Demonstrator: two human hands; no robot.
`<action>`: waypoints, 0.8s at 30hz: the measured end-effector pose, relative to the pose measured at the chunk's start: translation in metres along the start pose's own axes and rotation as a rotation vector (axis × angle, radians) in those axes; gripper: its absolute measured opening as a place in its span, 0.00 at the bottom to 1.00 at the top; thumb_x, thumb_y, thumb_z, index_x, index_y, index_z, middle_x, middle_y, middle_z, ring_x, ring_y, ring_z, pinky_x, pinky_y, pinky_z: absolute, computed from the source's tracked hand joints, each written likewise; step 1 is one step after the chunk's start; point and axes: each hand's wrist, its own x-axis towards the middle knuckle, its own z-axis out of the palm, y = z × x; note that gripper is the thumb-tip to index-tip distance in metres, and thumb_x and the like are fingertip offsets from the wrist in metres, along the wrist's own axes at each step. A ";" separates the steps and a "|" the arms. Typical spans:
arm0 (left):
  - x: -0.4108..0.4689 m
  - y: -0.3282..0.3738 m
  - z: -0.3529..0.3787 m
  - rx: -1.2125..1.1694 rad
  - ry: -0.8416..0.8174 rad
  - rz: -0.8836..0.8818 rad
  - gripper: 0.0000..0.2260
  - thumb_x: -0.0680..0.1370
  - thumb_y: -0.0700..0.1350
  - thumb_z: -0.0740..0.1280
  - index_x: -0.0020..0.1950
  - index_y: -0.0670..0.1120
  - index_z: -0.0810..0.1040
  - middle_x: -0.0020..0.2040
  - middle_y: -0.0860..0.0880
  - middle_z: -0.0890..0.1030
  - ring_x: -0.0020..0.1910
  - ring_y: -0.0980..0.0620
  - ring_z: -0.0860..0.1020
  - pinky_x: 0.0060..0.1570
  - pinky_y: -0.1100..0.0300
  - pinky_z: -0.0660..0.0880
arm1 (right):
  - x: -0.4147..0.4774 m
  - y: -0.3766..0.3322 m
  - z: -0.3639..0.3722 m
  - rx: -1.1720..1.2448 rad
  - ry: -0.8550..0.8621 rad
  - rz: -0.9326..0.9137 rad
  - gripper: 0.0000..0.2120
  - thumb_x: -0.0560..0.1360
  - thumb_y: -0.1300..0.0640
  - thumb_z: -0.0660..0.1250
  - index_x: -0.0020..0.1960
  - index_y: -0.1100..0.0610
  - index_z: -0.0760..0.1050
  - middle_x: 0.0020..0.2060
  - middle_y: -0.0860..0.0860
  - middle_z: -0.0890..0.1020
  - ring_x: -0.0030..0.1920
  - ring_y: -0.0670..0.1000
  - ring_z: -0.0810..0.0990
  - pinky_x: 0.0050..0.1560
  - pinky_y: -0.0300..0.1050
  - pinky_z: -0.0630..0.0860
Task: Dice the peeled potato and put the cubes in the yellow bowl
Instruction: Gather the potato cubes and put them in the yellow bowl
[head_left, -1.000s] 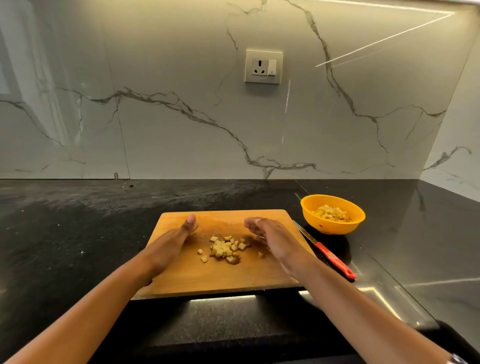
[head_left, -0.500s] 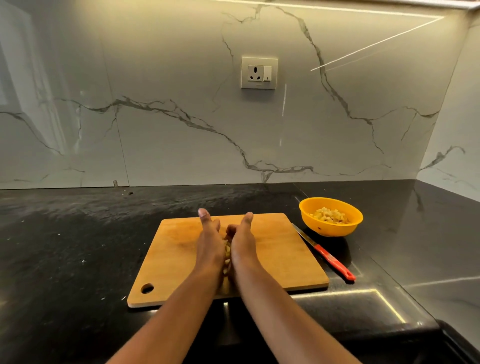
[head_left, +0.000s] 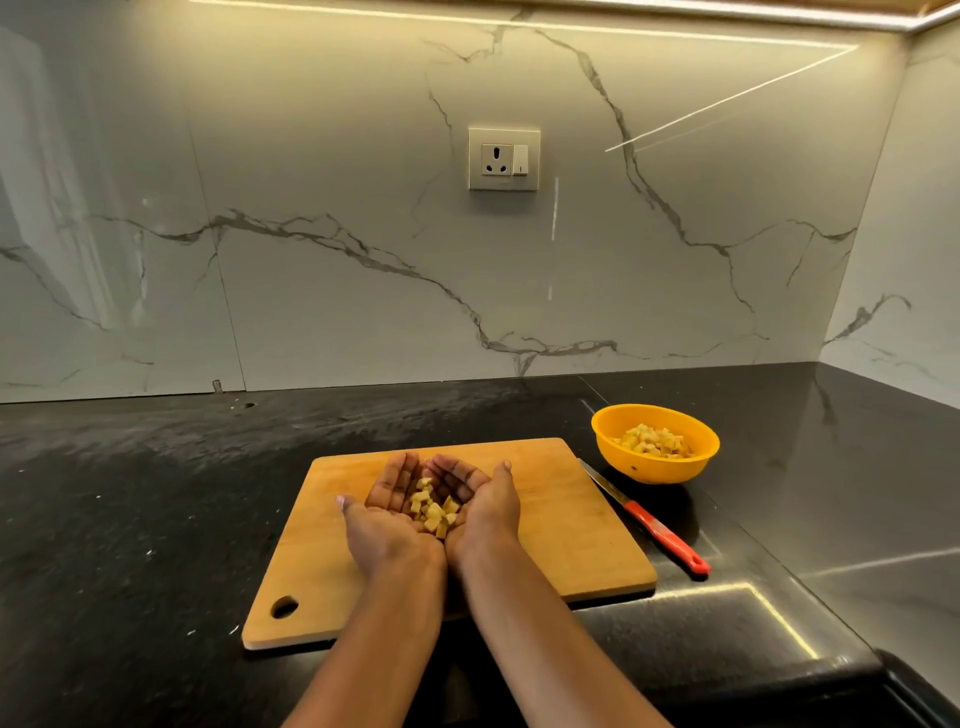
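Note:
My left hand (head_left: 387, 514) and right hand (head_left: 483, 501) are side by side, palms up, cupped together just above the wooden cutting board (head_left: 571, 525). A small heap of pale potato cubes (head_left: 431, 508) lies in the hollow between the two palms. The fingers are gently bent and not closed over the cubes. The yellow bowl (head_left: 655, 469) stands on the black counter to the right of the board's far corner, with several potato cubes (head_left: 653, 441) inside it. No cubes show on the board around my hands.
A red-handled knife (head_left: 662, 532) lies on the counter between the board's right edge and the bowl, blade pointing away. The black counter (head_left: 156, 493) runs back to a marble wall with a socket (head_left: 504, 158). The counter's front edge is near the board.
My hands swept in from both sides of the cube pile, pressed together around it, then turned palms up. The cubes have left the board and lie in my cupped hands.

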 end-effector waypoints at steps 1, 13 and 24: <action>-0.001 0.000 0.001 -0.021 -0.005 -0.011 0.31 0.82 0.58 0.43 0.51 0.39 0.80 0.50 0.42 0.83 0.52 0.46 0.80 0.60 0.51 0.74 | -0.001 -0.002 0.000 0.016 -0.005 -0.010 0.34 0.82 0.42 0.44 0.43 0.65 0.80 0.39 0.59 0.83 0.42 0.56 0.80 0.45 0.47 0.76; -0.021 -0.032 0.116 -0.057 -0.285 -0.113 0.34 0.82 0.58 0.42 0.44 0.38 0.81 0.44 0.41 0.83 0.47 0.44 0.81 0.53 0.53 0.76 | -0.001 -0.121 0.006 0.138 -0.047 -0.289 0.33 0.83 0.43 0.44 0.41 0.64 0.79 0.37 0.58 0.82 0.38 0.55 0.79 0.42 0.44 0.75; 0.006 -0.136 0.169 0.220 -0.446 -0.318 0.41 0.78 0.66 0.39 0.47 0.37 0.81 0.45 0.42 0.83 0.53 0.45 0.80 0.58 0.56 0.70 | 0.057 -0.228 -0.106 0.024 0.134 -0.450 0.41 0.80 0.37 0.38 0.41 0.66 0.78 0.30 0.58 0.82 0.38 0.57 0.80 0.38 0.45 0.75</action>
